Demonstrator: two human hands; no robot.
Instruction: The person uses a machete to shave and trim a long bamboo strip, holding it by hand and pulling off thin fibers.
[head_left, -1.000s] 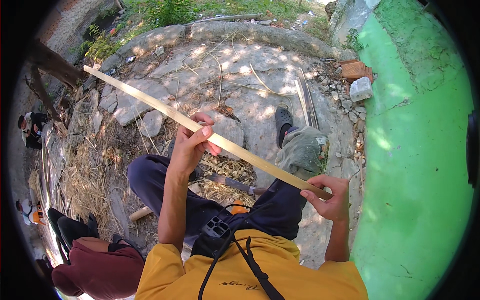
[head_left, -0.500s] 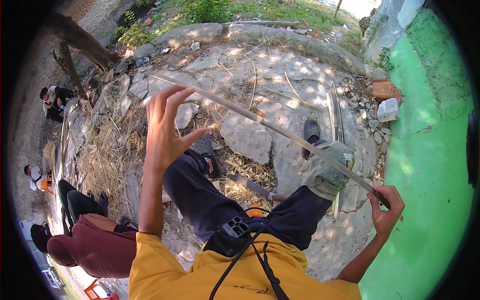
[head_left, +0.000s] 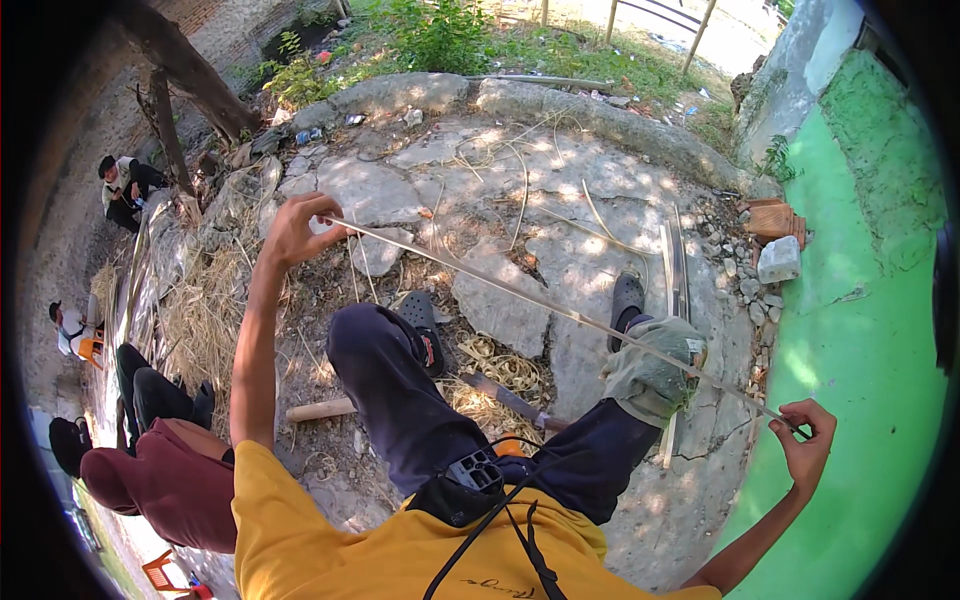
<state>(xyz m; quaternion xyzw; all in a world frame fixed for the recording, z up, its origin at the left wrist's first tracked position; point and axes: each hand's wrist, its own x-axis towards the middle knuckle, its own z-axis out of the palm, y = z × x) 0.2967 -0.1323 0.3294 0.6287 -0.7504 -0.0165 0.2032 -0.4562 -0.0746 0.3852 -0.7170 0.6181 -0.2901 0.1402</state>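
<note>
Stretching thin bamboo strip point(head_left: 560, 312) wider than before: left hand point(head_left: 292, 232) pinches at 10 o'clock, right hand point(head_left: 805, 447) pinches at 4.

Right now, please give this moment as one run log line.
left hand: holds strip end | right hand: pinches other end | bamboo strip: stretched over cloth-padded knee
</note>
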